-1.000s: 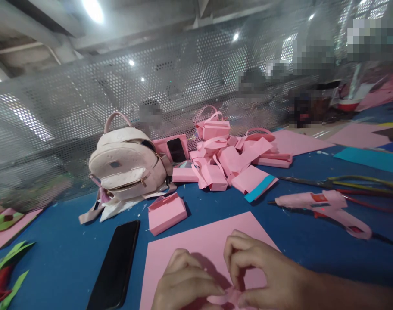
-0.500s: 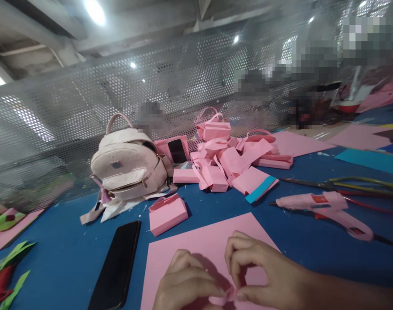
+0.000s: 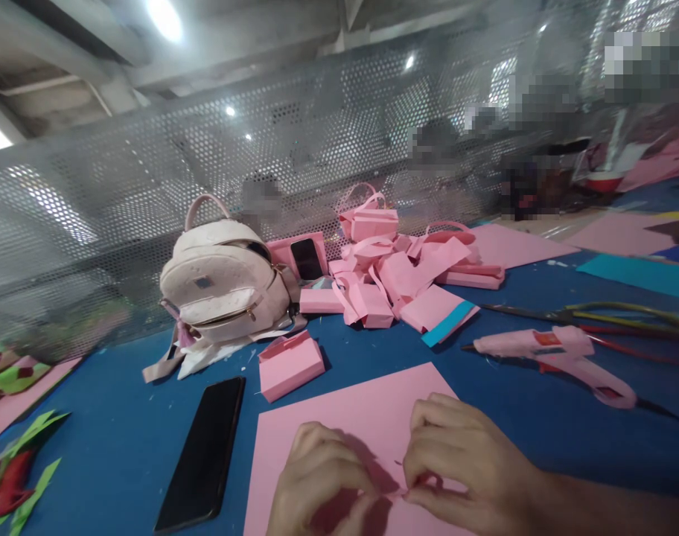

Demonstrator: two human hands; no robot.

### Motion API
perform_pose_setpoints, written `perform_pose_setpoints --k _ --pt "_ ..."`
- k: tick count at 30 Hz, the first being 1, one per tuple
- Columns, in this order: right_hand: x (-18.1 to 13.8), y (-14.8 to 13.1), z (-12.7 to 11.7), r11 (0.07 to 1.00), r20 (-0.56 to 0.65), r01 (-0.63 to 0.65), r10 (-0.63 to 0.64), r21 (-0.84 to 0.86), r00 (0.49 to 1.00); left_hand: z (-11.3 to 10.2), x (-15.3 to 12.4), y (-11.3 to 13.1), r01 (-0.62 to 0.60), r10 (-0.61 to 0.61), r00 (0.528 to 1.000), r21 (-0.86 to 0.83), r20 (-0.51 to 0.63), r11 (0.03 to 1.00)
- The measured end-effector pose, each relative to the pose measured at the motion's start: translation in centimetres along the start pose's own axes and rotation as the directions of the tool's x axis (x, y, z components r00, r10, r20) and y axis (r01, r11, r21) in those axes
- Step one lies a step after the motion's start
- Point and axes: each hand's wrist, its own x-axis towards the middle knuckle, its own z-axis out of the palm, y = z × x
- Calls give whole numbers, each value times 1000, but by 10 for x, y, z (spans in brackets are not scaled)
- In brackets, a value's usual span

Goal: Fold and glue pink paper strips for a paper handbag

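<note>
My left hand (image 3: 322,480) and my right hand (image 3: 462,465) meet at the bottom edge of the view, over a large pink paper sheet (image 3: 345,420) lying on the blue table (image 3: 105,439). Both hands have their fingers curled and pinch a small pink paper strip (image 3: 392,493) between the fingertips. Most of the strip is hidden by the fingers. A black phone (image 3: 202,454) lies face up to the left of the sheet, a folded pink paper box (image 3: 291,365) just beyond it.
A pale pink backpack (image 3: 222,286) stands at the back left by a perforated metal screen (image 3: 150,193). A heap of pink paper bags (image 3: 395,272) sits behind, a second phone (image 3: 307,259) leaning there. A pink glue gun (image 3: 546,350) and scissors (image 3: 596,316) lie right. Green paper scraps (image 3: 21,454) lie far left.
My right hand's fingers have lowered and closed tighter onto the strip, shifting slightly right. The left hand stays curled at the strip. The view has barely shifted.
</note>
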Motion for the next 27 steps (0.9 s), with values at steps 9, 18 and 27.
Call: perform_pose_setpoints --k 9,18,27 --pt "5 -16 -13 889 60 278 -275 -363 959 12 -9 2 -101 119 984 131 -135 986" --pt "6 -19 -16 822 151 351 -317 -448 936 14 -11 7 -107 166 971 306 -175 946" --pt "1 -13 -7 868 59 278 -279 -411 959 11 -11 13 -168 258 960 521 -105 837"
